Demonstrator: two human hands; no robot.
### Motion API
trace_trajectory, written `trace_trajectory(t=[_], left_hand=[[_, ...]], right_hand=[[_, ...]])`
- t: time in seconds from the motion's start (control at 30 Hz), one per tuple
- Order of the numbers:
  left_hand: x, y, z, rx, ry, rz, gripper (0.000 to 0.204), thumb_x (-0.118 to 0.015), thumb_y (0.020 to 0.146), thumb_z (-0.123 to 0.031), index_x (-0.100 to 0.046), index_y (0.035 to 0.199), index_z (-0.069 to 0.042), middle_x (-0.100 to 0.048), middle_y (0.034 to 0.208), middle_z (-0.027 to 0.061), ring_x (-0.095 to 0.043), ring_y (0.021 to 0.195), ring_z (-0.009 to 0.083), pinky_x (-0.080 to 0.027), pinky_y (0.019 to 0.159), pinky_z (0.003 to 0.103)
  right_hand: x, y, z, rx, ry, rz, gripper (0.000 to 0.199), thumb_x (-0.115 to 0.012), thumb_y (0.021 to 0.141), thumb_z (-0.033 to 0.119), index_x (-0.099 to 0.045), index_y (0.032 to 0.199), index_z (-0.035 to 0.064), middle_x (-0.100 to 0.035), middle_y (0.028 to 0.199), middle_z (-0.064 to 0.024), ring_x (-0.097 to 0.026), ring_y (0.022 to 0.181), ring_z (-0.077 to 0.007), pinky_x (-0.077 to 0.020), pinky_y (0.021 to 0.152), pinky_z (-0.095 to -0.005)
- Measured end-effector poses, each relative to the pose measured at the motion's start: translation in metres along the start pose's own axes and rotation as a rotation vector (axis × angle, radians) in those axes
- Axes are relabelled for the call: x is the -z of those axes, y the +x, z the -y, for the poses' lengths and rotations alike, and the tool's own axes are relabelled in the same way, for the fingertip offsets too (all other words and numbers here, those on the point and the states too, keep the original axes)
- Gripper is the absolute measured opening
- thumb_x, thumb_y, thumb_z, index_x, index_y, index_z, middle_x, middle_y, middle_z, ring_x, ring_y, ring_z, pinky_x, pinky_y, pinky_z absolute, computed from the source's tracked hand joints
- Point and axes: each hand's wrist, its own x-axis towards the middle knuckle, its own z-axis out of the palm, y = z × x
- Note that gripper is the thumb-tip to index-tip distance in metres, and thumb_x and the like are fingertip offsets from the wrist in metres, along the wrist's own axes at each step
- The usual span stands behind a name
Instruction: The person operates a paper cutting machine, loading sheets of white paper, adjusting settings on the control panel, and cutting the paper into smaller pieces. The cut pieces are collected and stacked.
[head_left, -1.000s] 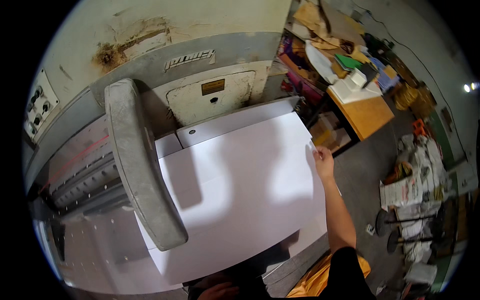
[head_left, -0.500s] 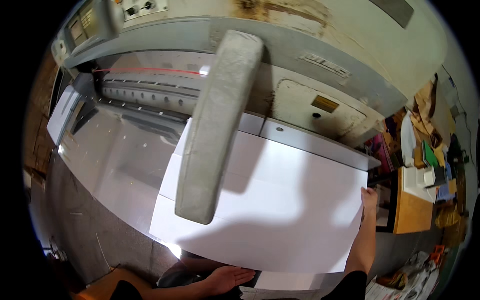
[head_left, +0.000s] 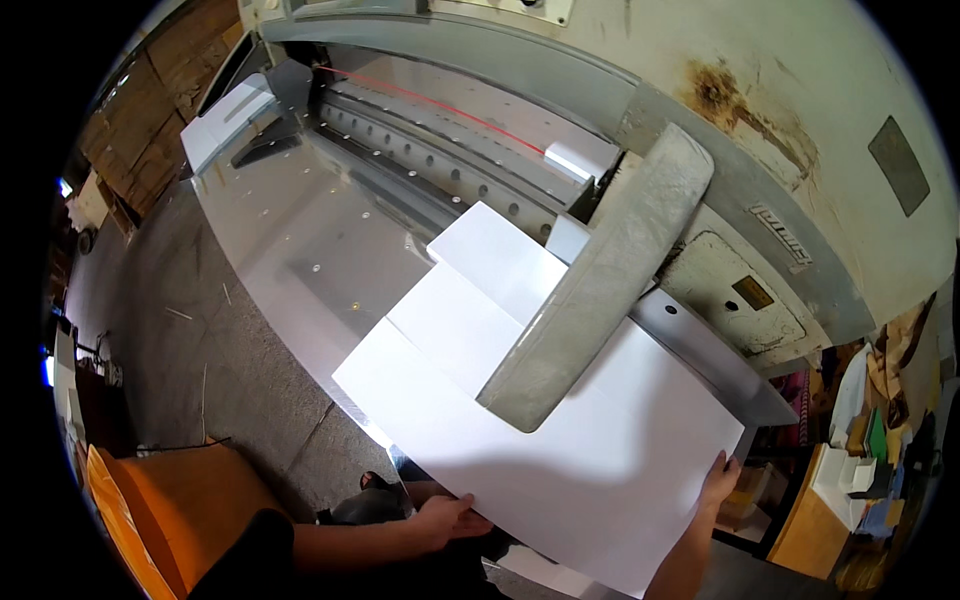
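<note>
Large white paper sheets (head_left: 560, 480) lie in offset layers on the metal side table of a big paper cutter. At their right edge my right hand (head_left: 718, 480) is closed, fingers wrapped round the edge. My left hand (head_left: 448, 520) is at the near edge, its fingers curled against the paper and partly hidden. Over the middle of the sheets slants a long grey bar (head_left: 600, 290), covering part of them. Behind the paper runs a metal side guide (head_left: 715, 355).
The cutter's metal bed (head_left: 330, 235) stretches left, with a red light line (head_left: 430, 105) along its back. Another white paper piece (head_left: 228, 118) sits at the bed's far left. A brown box (head_left: 190, 500) stands at lower left. Cluttered shelves (head_left: 850, 490) are at right.
The view has swung left and tilted. My left hand, earlier open with its palm up, has come to the paper's near edge. A gap now shows between the paper and the side guide.
</note>
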Motion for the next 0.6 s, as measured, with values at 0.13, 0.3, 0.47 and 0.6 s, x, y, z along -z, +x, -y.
trace_trajectory(t=[0.13, 0.3, 0.47, 0.6], left_hand=[[0.03, -0.006, -0.024, -0.1, 0.058, -0.052, 0.032, -0.038, 0.098, -0.02, -0.044, 0.115, 0.006, -0.057, 0.106, 0.0226, -0.061, 0.097, 0.0355, -0.052, 0.085, 0.044], [0.07, -0.019, -0.071, -0.224, 0.124, -0.158, 0.031, -0.04, 0.097, -0.021, -0.045, 0.114, 0.005, -0.059, 0.102, 0.0228, -0.062, 0.094, 0.0349, -0.054, 0.082, 0.044], [0.119, -0.03, -0.134, -0.317, 0.172, -0.195, 0.033, -0.045, 0.095, -0.021, -0.045, 0.115, 0.005, -0.062, 0.091, 0.0247, -0.066, 0.082, 0.0343, -0.058, 0.07, 0.041], [0.164, -0.034, -0.197, -0.399, 0.267, -0.308, 0.036, -0.047, 0.095, -0.024, -0.054, 0.091, 0.011, -0.064, 0.074, 0.0213, -0.067, 0.062, 0.0259, -0.058, 0.054, 0.032]], right_hand=[[-0.015, -0.03, 0.036, -0.096, -0.135, 0.025, 0.038, -0.055, 0.089, 0.03, -0.056, 0.102, -0.0052, -0.055, 0.099, -0.021, -0.054, 0.09, -0.036, -0.0439, 0.078, -0.0438], [-0.025, -0.068, 0.104, 0.006, -0.215, -0.039, 0.037, -0.05, 0.091, 0.031, -0.057, 0.1, -0.0047, -0.054, 0.098, -0.0218, -0.054, 0.088, -0.0374, -0.0437, 0.075, -0.0465], [-0.038, -0.107, 0.193, -0.183, -0.216, 0.07, 0.039, -0.045, 0.093, 0.031, -0.056, 0.105, -0.0043, -0.053, 0.098, -0.0203, -0.055, 0.091, -0.0356, -0.0476, 0.075, -0.0438], [-0.064, -0.142, 0.251, -0.224, -0.191, 0.029, 0.04, -0.045, 0.093, 0.031, -0.053, 0.109, -0.0041, -0.053, 0.097, -0.0194, -0.055, 0.09, -0.0357, -0.0478, 0.075, -0.0446]])
